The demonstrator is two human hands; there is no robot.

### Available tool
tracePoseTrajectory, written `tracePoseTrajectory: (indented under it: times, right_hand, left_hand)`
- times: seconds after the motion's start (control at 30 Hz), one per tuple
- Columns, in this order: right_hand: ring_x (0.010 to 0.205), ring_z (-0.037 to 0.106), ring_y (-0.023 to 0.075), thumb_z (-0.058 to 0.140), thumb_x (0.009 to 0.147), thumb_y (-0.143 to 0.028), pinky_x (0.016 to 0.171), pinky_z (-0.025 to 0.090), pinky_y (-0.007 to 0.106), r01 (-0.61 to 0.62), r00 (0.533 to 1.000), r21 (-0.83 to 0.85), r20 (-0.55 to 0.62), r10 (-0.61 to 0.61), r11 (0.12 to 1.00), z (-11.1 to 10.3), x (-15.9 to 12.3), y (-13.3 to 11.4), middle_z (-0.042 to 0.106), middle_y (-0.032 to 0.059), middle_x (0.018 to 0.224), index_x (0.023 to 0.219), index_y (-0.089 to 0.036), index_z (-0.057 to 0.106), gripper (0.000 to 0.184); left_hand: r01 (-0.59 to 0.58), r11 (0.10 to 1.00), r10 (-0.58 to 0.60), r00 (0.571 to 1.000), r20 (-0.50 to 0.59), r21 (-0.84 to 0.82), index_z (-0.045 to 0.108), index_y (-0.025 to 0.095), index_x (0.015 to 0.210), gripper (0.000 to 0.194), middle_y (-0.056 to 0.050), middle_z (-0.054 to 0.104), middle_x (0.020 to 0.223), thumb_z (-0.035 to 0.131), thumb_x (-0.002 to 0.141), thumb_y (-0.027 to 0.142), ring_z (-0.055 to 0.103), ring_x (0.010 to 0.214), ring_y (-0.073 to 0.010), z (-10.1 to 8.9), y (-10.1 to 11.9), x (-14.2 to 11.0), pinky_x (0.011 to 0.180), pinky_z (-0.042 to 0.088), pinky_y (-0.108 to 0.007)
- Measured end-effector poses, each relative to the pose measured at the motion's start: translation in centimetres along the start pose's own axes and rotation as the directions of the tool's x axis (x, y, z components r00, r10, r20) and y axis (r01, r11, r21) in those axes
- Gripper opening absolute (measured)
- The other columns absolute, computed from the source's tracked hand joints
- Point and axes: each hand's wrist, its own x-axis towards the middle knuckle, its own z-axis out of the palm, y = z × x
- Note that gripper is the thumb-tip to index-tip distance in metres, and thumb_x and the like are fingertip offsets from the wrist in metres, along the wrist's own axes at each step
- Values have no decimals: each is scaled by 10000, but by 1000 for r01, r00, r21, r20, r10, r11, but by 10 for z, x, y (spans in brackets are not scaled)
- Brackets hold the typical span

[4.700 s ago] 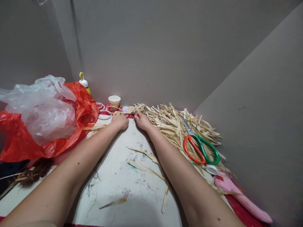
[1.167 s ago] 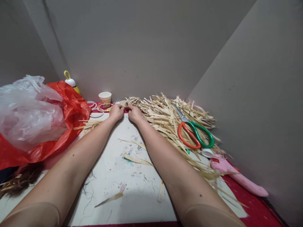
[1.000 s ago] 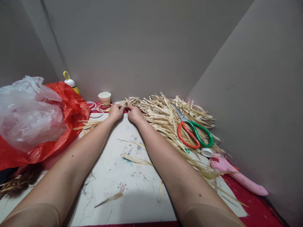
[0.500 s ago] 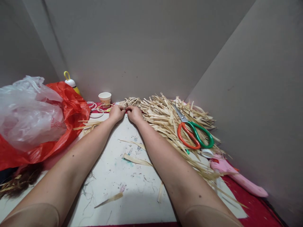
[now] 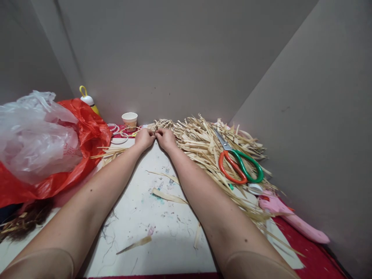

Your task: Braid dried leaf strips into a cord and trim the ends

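On my feed the left hand (image 5: 144,139) and the right hand (image 5: 166,139) meet at the far edge of the white board (image 5: 162,254), thumbs drawn against curled fingers and the fingertips of the two nearly touching. They sit small and far from my camera, so I cannot tell whether a strand is pinched between them.

Just beyond the hands, along that far edge, I see a tangle of straw-coloured cord (image 5: 163,123), thin and looped. On its right it runs into the pile of dried leaf strips (image 5: 197,145), beige to pale yellow, flat, matte, curling and ragged at the ends, fanned out over the board's right side. A smaller bunch of strips (image 5: 110,154) lies by the far left corner; one pale strip (image 5: 168,196) lies loose mid-board, and a darker, tapered one (image 5: 135,245) lies towards the near edge.

The scissors (image 5: 226,146), with one orange and one green handle, rest on the pile, blades pointing to the far edge. Past that edge, on red cloth (image 5: 316,257), I have a paper cup (image 5: 129,121) standing upright. A red plastic bag (image 5: 94,133) sits at the board's left.
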Motion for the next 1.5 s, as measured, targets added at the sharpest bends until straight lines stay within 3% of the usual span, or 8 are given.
tracePoseTrajectory:
  times: [0.2, 0.37, 0.53, 0.77, 1.17, 1.5]
  right_hand:
    - [813, 605, 196, 520, 845, -254, 768, 442, 295, -58, 998, -55, -31, 56, 997, -6, -2, -5, 696, 54, 871, 871, -195, 705, 196]
    - [848, 612, 201, 508, 849, -265, 774, 444, 290, -41, 999, -85, -36, 38, 996, -6, -3, -4, 702, 56, 899, 889, -199, 700, 207]
    - [872, 618, 214, 501, 856, -266, 787, 447, 299, -24, 999, -95, -33, 21, 995, -5, -3, -3, 709, 69, 916, 913, -199, 706, 223]
    - [829, 610, 195, 503, 855, -259, 775, 441, 289, 11, 1000, -79, 3, -11, 997, -2, -3, -2, 709, 52, 896, 901, -201, 703, 213]
    - [852, 618, 190, 502, 849, -217, 796, 443, 278, 117, 992, -55, 43, -115, 992, -3, -5, -4, 716, 45, 915, 900, -199, 718, 223]
    - [861, 616, 194, 514, 852, -255, 786, 438, 283, 56, 998, -90, 28, -54, 994, -5, -6, -6, 717, 36, 926, 894, -217, 718, 212]
  left_hand:
    - [3, 997, -6, 999, -42, -79, 736, 156, 806, 224, -71, 731, 834, 524, 794, 228, 614, 754, -168, -2, -1, 0, 707, 442, -263]
    - [-43, 982, 20, 992, -128, -185, 732, 147, 952, 288, -68, 741, 968, 531, 749, 107, 643, 880, -159, 3, -5, 4, 818, 461, -245]
    - [-53, 986, 22, 982, -189, -160, 736, 136, 950, 271, -90, 741, 916, 526, 783, 169, 648, 848, -189, 3, -4, 5, 806, 473, -292]
    - [-156, 957, 151, 988, -38, -243, 714, 108, 952, 281, -75, 735, 896, 590, 703, 151, 636, 778, -161, 8, -7, 7, 746, 473, -258]
    - [-124, 984, 121, 992, -31, -125, 699, 111, 891, 248, -62, 697, 793, 552, 691, 126, 571, 687, -145, 5, -3, 5, 661, 419, -254]
    - [-59, 986, 53, 998, -37, -157, 689, 141, 693, 101, -43, 688, 725, 615, 672, 207, 569, 675, -140, 4, -8, 9, 631, 398, -248]
